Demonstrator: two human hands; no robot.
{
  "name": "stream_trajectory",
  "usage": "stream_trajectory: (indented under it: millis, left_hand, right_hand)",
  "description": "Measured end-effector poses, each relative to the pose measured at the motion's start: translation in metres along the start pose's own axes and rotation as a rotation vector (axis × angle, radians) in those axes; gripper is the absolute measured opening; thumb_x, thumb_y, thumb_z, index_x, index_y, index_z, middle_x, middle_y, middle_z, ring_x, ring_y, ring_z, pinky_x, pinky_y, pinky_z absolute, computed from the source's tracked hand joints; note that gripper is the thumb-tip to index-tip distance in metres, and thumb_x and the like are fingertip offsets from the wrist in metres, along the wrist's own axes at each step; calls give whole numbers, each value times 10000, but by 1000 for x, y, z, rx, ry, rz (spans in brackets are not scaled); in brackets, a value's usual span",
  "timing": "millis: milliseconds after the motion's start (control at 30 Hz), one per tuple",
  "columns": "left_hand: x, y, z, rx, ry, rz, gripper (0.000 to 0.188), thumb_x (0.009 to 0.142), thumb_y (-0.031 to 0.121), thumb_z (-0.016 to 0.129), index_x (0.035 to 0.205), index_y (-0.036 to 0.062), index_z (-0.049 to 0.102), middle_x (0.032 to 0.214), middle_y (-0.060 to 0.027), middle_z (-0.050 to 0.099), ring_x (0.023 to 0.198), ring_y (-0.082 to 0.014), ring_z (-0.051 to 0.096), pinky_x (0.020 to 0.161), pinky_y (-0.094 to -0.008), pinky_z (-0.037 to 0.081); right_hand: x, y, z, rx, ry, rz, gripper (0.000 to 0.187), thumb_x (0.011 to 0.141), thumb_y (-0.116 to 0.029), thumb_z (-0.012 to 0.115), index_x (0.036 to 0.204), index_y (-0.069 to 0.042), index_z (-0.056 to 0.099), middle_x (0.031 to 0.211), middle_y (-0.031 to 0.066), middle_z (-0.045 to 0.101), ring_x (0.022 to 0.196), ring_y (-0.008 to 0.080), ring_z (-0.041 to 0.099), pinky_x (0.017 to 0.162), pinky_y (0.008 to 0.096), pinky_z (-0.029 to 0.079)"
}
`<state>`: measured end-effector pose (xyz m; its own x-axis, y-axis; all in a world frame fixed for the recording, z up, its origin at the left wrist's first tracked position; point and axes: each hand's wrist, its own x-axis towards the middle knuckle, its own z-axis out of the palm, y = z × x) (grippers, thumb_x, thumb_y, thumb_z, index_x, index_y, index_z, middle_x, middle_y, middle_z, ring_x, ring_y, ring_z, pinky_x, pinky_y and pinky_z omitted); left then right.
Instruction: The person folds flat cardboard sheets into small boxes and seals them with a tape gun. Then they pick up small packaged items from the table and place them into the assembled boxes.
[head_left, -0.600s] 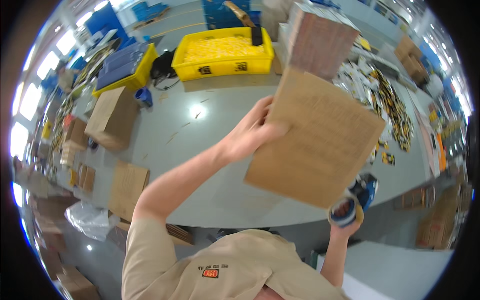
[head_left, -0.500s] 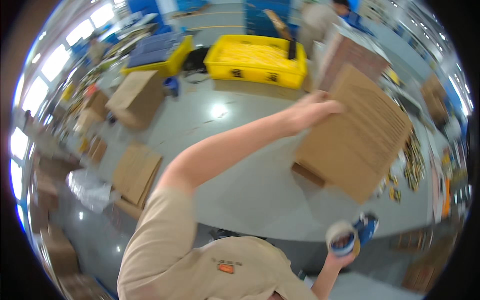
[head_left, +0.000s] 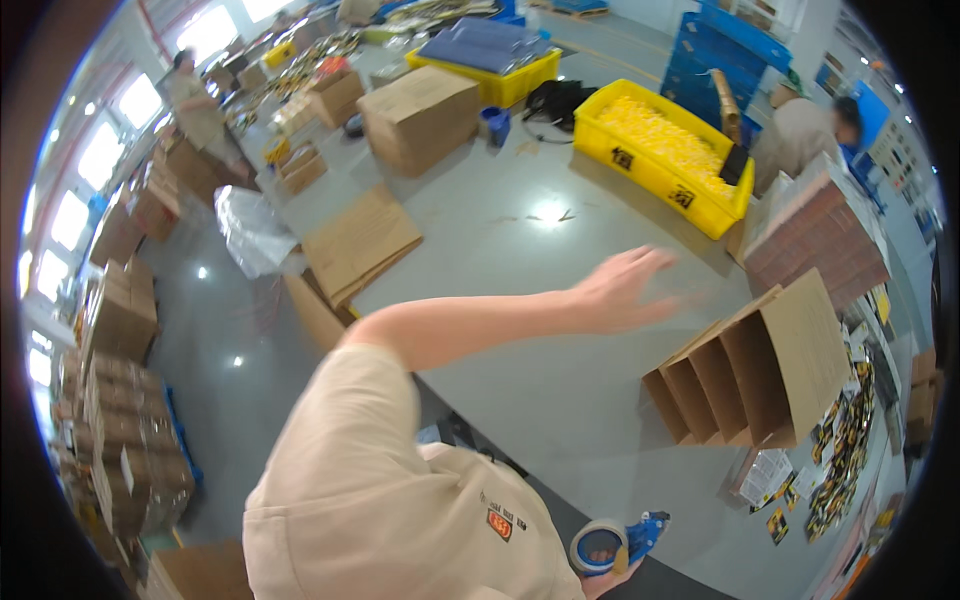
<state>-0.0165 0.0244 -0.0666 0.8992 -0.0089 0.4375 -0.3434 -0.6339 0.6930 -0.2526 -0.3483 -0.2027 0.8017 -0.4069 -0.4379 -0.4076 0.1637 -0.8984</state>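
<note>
Clock positions as seen in the view. Right hand [head_left: 612,582], 5 o'clock, near edge: fingers wrapped round a blue handheld tape dispenser [head_left: 645,538] with a pale tape roll, grip partly hidden. Left hand [head_left: 622,290], 3 o'clock: empty, fingers loosely spread, motion-blurred, over the grey worktop [head_left: 530,385], apart from the carton.

Brown cardboard carton with inner partitions [head_left: 745,375] sits on the worktop between 3 and 4 o'clock, compartments facing 8. Just past it at 4: loose pile of black-and-yellow packets [head_left: 842,470]. Flattened brown cardboard [head_left: 360,240] at 10, on the worktop's left edge.

Farther out: reddish-brown block-shaped stack [head_left: 820,240] between 2 and 3; yellow plastic bin [head_left: 640,170] full of small yellowish pieces, between 1 and 2; closed brown cardboard box [head_left: 420,120], between 11 and 12, with a small blue cup-like container [head_left: 495,127] beside it.
</note>
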Motion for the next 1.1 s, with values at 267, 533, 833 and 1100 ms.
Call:
stream_trajectory:
  millis: [267, 533, 833, 1100]
  left_hand:
    - [-260, -168, -206, 600, -208, -928, 749, 838, 373, 720, 1430, 4, 448, 1388, -239, 528, 1339, -396, 465, 1099, -494, 387]
    - [-352, -263, -305, 800, -152, -1101, 1147, 693, 611, 801, 1486, -62, 318, 1464, -304, 384, 1403, -463, 315, 1179, -588, 202]
    - [-400, -298, -304, 725, -27, -840, 609, 848, 415, 739, 1219, -41, 579, 1249, -252, 547, 1181, -418, 534, 1007, -489, 471]
    - [-354, -232, -342, 862, -318, -672, 216, 880, 165, 643, 1073, 78, 688, 994, -122, 640, 961, -313, 660, 814, -420, 559]
  right_hand:
    - [-13, -26, 54, -326, -379, -390, 744, 770, -212, 799, 1399, 24, 479, 1170, 93, 599, 1021, 190, 600, 871, 315, 507]
    - [-75, -15, 237, -532, -631, -556, 861, 678, -235, 891, 1388, 37, 486, 1210, 144, 608, 1085, 236, 611, 982, 368, 485]
    - [-180, -43, 333, -905, -822, -531, 739, 718, -370, 831, 1312, -5, 587, 1116, 191, 715, 994, 330, 694, 874, 456, 537]
    - [-117, -23, 304, -669, -673, -995, 839, 654, -285, 932, 1310, 69, 548, 1065, 183, 681, 925, 262, 675, 842, 381, 539]
